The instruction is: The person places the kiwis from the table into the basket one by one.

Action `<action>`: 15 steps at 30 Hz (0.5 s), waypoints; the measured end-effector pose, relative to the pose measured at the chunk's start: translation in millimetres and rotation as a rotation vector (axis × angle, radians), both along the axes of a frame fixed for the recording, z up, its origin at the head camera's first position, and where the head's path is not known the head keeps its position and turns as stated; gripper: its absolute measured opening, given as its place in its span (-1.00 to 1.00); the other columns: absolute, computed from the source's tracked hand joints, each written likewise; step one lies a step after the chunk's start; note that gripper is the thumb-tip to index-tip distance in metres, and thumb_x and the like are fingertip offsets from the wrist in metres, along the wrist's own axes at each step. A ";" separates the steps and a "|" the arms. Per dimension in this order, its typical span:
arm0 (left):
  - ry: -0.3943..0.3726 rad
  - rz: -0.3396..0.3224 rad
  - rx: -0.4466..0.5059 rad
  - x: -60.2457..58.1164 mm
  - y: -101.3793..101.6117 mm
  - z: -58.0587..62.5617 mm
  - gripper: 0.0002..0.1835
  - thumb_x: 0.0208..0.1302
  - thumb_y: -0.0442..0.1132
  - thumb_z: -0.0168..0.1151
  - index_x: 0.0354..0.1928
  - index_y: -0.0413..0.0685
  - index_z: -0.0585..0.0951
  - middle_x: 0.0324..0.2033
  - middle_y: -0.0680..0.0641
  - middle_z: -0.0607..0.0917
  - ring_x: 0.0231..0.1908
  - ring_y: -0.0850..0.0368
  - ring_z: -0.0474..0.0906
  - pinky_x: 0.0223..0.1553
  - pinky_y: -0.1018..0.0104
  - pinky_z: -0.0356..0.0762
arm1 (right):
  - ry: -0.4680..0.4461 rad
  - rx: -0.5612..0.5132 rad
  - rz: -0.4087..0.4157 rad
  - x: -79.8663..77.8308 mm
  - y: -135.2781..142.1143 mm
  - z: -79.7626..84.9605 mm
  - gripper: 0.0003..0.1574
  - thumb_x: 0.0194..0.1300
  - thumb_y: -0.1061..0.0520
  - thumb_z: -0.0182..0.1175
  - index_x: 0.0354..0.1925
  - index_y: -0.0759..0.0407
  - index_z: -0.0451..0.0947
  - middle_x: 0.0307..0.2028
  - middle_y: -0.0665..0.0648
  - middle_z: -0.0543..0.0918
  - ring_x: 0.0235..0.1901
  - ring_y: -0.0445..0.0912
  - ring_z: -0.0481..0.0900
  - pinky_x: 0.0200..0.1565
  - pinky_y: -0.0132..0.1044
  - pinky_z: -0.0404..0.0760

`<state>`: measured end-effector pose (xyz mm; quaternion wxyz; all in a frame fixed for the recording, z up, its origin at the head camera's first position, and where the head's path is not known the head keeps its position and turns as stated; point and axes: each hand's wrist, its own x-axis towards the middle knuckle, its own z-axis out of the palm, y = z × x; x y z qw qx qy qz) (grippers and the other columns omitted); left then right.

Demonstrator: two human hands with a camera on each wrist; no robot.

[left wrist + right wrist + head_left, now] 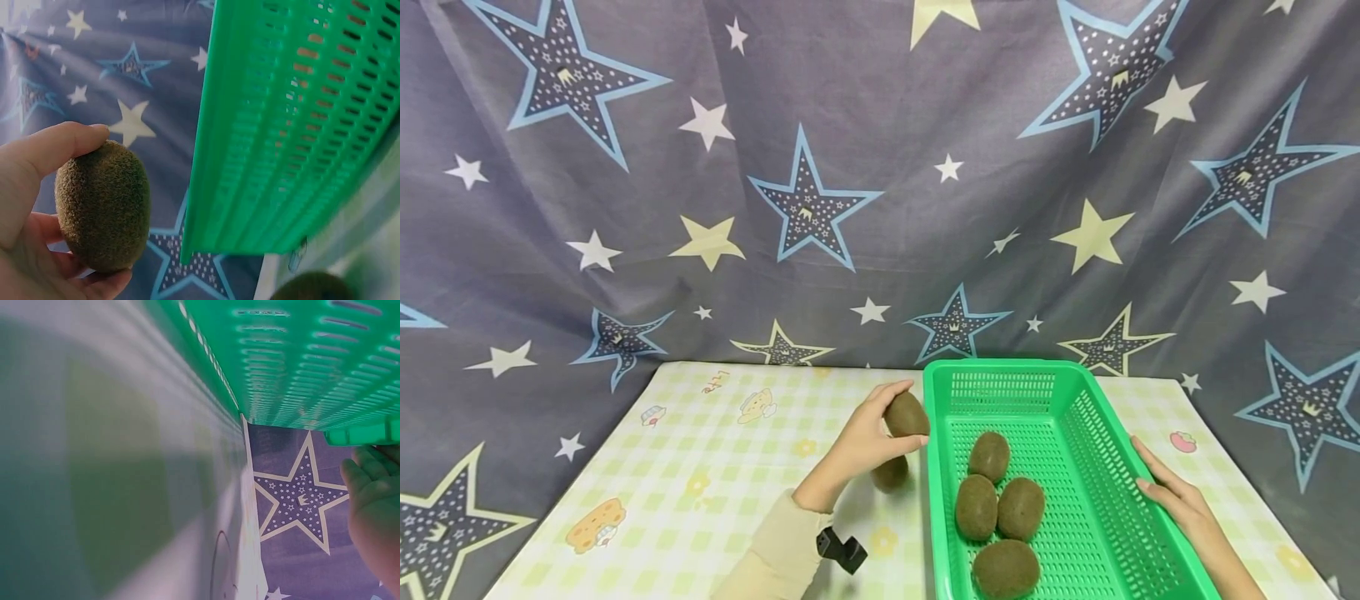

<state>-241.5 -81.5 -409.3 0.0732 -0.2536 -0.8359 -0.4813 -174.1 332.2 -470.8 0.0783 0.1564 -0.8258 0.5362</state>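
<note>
My left hand [872,433] grips a brown, fuzzy kiwi [907,415], thumb on one side and fingers on the other. In the left wrist view this kiwi [103,206] is upright between thumb and fingers, beside the basket's green wall. Just below it in the head view, another kiwi [891,473] lies on the cloth by the basket. Several kiwis, one of them a kiwi [1021,508] near the middle, lie inside the green plastic basket [934,500]. My right hand [1183,500] touches the basket's right rim; its fingers [372,464] lie just under that rim.
A yellow-and-white checked tablecloth [760,467] with cartoon prints covers the table. Behind it hangs a dark grey curtain [880,108] patterned with stars. A black strap device [841,550] sits at my left wrist.
</note>
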 end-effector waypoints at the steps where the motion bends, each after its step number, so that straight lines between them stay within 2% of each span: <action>1: 0.005 -0.011 -0.006 1.6 2.8 0.9 -0.18 -0.03 -0.16 0.45 0.32 -0.11 0.34 0.17 -0.13 0.45 0.10 0.03 0.43 0.14 0.03 0.38 | 0.001 -0.006 0.002 0.0 -0.2 0.0 -0.37 0.46 0.28 -0.17 0.43 0.30 -0.03 0.26 -0.54 0.13 0.13 -0.71 0.12 -0.01 -0.75 0.24; 7: -0.027 -0.061 -0.034 11.1 18.1 4.1 -0.19 0.02 -0.07 0.42 0.34 0.04 0.32 0.22 -0.03 0.42 0.12 0.09 0.43 0.11 0.03 0.38 | -0.001 -0.019 0.002 0.2 -0.2 0.0 -0.37 0.46 0.28 -0.16 0.42 0.30 -0.03 0.25 -0.54 0.14 0.13 -0.70 0.14 -0.01 -0.75 0.25; 10: -0.034 -0.092 -0.035 13.5 24.6 3.7 -0.19 0.01 -0.08 0.43 0.35 0.08 0.32 0.21 0.00 0.42 0.10 0.13 0.44 0.13 0.10 0.38 | -0.020 -0.052 0.013 0.2 0.4 0.3 -0.36 0.46 0.28 -0.17 0.43 0.28 -0.04 0.23 -0.55 0.16 0.11 -0.62 0.25 -0.04 -0.68 0.37; 13: -0.029 -0.119 -0.041 15.2 30.2 3.0 -0.18 0.02 -0.08 0.43 0.35 0.09 0.31 0.21 0.00 0.41 0.10 0.14 0.44 0.14 0.16 0.40 | -0.053 -0.116 0.036 0.4 0.7 0.6 -0.35 0.46 0.29 -0.17 0.44 0.25 -0.05 0.21 -0.56 0.20 0.01 -0.53 0.42 -0.17 -0.57 0.53; 15: -0.021 -0.129 -0.053 16.5 33.7 2.8 -0.18 0.02 -0.07 0.43 0.35 0.09 0.31 0.20 0.00 0.42 0.09 0.14 0.45 0.12 0.19 0.41 | -0.040 -0.090 0.029 0.5 0.3 0.5 -0.36 0.46 0.29 -0.17 0.43 0.27 -0.05 0.22 -0.56 0.19 0.07 -0.56 0.35 -0.07 -0.61 0.46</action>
